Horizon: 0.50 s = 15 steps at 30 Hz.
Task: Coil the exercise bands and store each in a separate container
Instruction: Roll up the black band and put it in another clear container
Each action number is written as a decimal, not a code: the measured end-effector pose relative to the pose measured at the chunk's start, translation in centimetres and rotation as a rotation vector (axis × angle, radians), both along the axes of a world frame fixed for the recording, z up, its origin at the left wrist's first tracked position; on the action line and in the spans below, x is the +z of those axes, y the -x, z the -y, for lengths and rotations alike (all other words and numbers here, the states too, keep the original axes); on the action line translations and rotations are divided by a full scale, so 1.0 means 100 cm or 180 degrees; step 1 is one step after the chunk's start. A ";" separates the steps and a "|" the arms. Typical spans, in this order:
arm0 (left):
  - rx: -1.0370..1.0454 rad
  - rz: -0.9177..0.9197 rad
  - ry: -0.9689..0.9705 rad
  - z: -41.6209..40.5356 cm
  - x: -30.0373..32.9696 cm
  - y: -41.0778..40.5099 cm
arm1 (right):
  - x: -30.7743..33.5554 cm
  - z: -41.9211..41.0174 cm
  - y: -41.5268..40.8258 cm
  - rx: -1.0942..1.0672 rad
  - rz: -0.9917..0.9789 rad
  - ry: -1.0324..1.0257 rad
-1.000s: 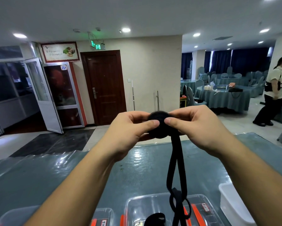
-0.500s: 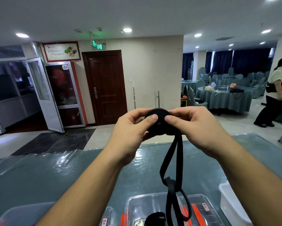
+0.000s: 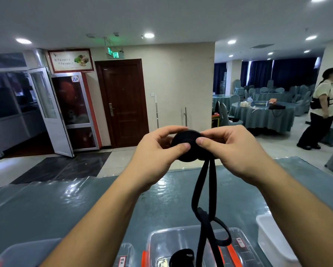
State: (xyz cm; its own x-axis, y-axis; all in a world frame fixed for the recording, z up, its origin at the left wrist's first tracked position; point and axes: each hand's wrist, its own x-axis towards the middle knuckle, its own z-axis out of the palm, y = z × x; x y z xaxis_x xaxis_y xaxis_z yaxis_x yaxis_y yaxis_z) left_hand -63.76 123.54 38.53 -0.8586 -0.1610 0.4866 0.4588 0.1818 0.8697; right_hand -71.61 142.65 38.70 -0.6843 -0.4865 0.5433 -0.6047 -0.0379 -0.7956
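Both hands pinch the coiled part of the black exercise band (image 3: 187, 145) above the table's (image 3: 84, 205) far edge: left hand (image 3: 158, 157) and right hand (image 3: 231, 149), thumbs on its face. Since a second ago the hanging tail has shortened, its twist risen above the clear container (image 3: 181, 245).

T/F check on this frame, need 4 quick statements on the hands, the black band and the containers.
1. Both hands, left hand and right hand, hold the rolled part of the black exercise band. True.
2. The band is fully coiled. False: a long tail hangs down.
3. The tail hangs over a clear plastic container with orange clips. True.
4. The coil rests on the teal plastic-covered table. False: it is held above it.
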 end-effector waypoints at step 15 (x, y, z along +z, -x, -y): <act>0.0075 -0.0195 -0.0606 -0.004 -0.013 0.016 | 0.008 0.007 0.007 0.0137 0.0121 0.0052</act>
State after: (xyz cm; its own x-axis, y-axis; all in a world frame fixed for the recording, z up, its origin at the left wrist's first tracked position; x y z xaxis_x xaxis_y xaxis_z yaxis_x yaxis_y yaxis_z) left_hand -65.39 123.99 37.20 -0.8232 -0.2749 0.4967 0.5095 0.0282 0.8600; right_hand -72.30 141.98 39.48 -0.6831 -0.5072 0.5255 -0.5716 -0.0765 -0.8170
